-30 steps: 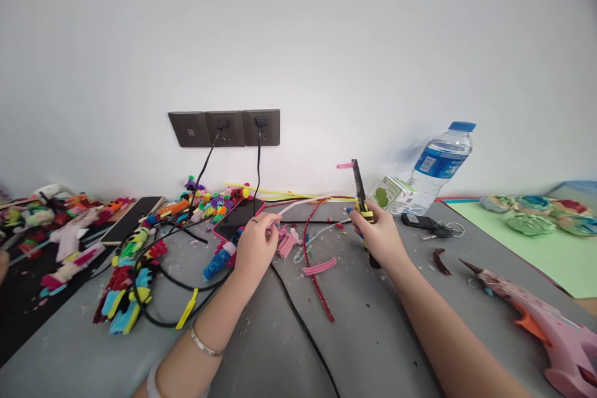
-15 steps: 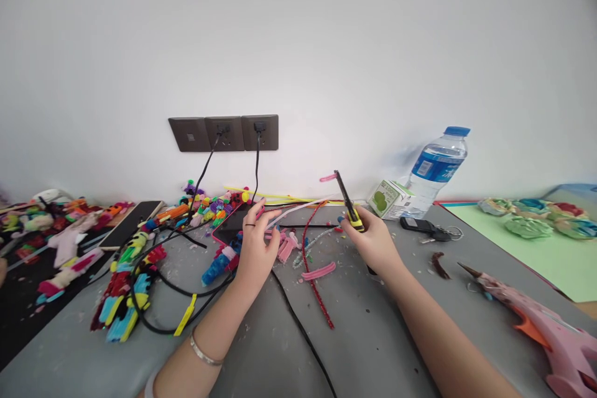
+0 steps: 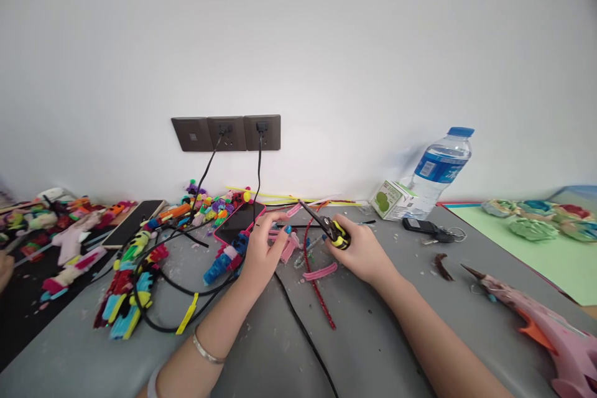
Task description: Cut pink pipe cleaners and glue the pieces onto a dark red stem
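My right hand (image 3: 357, 245) is closed around the black and yellow handles of slim-nosed pliers (image 3: 329, 229). A short folded pink pipe cleaner (image 3: 293, 210) sits at the tip of the jaws. Close to its left is my left hand (image 3: 263, 239), with thumb and forefinger curved and a gap between their tips. I see nothing held there, though the palm side is partly hidden. Below the hands lie another bent pink pipe cleaner (image 3: 320, 272), a red tinsel stem (image 3: 317, 292) and a small pink pipe-cleaner figure (image 3: 290, 247).
Pipe-cleaner figures (image 3: 124, 286), black cables (image 3: 298, 323) and two phones lie to the left. On the right are a water bottle (image 3: 441, 168), a small box (image 3: 392, 199), keys (image 3: 433, 231) and a pink glue gun (image 3: 536, 329). Another person's hand (image 3: 5, 270) shows at the left edge.
My right hand has lowered the pliers and swung their tip left, carrying the pink pipe cleaner toward my left hand. My left hand has shifted slightly right, its fingers more curled.
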`<state>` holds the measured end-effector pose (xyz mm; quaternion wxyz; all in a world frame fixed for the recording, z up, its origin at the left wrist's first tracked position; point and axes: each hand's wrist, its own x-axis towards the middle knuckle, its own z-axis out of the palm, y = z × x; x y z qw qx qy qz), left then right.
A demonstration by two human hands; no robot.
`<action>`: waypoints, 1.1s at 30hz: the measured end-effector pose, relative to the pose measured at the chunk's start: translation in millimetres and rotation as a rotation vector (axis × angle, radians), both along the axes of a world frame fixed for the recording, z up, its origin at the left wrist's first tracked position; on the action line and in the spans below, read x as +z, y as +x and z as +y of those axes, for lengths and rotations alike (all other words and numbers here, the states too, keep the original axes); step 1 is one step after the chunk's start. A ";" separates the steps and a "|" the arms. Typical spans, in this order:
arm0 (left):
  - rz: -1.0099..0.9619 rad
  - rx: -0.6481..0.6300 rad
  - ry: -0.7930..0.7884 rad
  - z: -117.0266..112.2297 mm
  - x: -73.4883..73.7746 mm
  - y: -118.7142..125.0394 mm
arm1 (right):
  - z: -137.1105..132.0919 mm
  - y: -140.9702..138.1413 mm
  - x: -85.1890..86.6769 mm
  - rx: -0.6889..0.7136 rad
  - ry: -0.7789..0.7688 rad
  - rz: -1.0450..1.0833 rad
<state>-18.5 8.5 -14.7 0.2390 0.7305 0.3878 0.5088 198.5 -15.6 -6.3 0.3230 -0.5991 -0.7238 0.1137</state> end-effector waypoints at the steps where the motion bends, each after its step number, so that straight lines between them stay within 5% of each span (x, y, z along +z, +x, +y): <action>1: -0.007 -0.003 0.005 0.1 -0.4 0.2 | -0.1 -0.5 0.0 0.015 -0.006 -0.015; 33: -0.055 0.130 0.162 5.8 -5.4 -0.8 | -1.4 -5.9 0.8 0.015 -0.060 -0.131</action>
